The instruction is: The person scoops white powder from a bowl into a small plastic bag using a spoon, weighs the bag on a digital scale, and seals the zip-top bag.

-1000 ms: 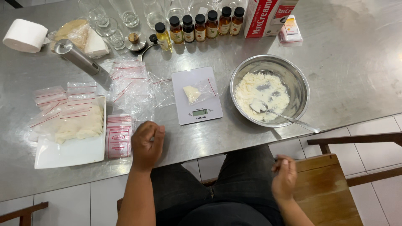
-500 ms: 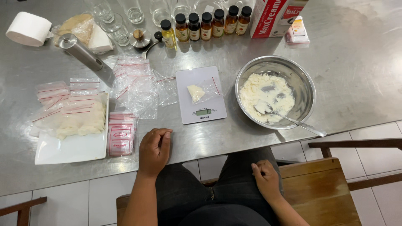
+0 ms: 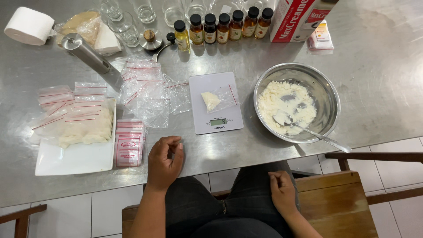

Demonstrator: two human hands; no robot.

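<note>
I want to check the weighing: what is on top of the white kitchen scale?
On the white kitchen scale lies one small clear zip bag holding a lump of white powder. The platform under the bag is covered; the display below it stays visible.

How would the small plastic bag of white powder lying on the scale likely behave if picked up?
The small plastic bag looks thin and crumpled, so it would probably flop. Its powder lump is small, so it is likely light. Its mouth may be open, so tilting could spill powder onto the scale.
</note>
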